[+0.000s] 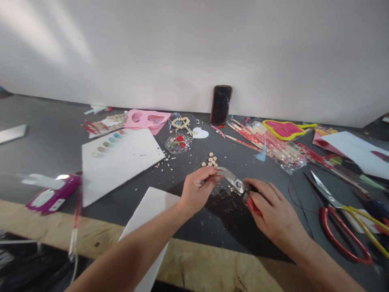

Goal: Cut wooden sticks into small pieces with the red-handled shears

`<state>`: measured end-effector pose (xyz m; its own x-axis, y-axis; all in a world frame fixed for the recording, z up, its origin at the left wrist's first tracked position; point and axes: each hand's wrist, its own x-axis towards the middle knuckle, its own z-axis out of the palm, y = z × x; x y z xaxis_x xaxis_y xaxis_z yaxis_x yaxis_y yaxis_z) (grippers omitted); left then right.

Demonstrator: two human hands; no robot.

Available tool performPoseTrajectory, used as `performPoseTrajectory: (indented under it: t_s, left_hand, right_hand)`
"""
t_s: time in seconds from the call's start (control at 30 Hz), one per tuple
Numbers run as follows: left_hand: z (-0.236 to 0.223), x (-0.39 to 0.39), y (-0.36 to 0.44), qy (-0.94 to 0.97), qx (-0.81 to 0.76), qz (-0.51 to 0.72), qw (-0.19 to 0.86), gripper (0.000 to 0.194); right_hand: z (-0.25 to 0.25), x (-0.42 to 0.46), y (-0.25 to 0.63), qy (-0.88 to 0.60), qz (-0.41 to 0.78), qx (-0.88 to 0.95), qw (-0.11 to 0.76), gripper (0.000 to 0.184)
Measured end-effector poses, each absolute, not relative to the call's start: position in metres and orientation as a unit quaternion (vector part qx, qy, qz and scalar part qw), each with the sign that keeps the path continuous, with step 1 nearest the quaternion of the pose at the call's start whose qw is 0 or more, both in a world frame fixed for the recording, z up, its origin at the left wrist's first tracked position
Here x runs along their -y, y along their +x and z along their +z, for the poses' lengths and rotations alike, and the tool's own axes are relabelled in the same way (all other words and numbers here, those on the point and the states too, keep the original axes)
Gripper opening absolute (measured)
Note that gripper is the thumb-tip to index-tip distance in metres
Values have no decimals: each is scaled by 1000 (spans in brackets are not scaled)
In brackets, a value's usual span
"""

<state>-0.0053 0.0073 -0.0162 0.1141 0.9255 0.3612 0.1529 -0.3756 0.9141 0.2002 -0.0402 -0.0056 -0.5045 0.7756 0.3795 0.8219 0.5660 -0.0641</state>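
My right hand (272,211) is wrapped round the red handles of pruning shears (237,183), whose metal jaws point up and to the left. At the jaw tips, my left hand (197,186) is closed in a pinch between thumb and fingers. Whatever it pinches is too small or too hidden to make out. Just beyond the left fingertips lies a small heap of pale flower-shaped beads (210,160). More small pale pieces (231,189) lie on the dark tabletop under the shears, with crumbs scattered below them.
Red-handled scissors (330,211) lie at the right, below a bundle of chopsticks (267,142). A phone (221,104) leans on the wall at the back. White boards (118,166), a clear bead dish (177,144) and a purple glue gun (54,196) are to the left.
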Motion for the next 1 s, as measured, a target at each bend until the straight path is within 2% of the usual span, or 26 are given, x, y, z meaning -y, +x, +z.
performPoseTrajectory:
  t_s: [0.23, 0.5, 1.0]
  left_hand:
    - [-17, -7, -8, 630, -426, 512, 398, 17]
    - [-18, -7, -7, 615, -421, 506, 435, 18]
    - [-16, -6, -5, 640, -427, 481, 421, 17]
  right_hand:
    - [-6, 40, 204, -483, -42, 856, 179, 17]
    - [-6, 41, 203, -492, -18, 854, 169, 13]
    - [-7, 42, 197, -486, -29, 858, 164, 14]
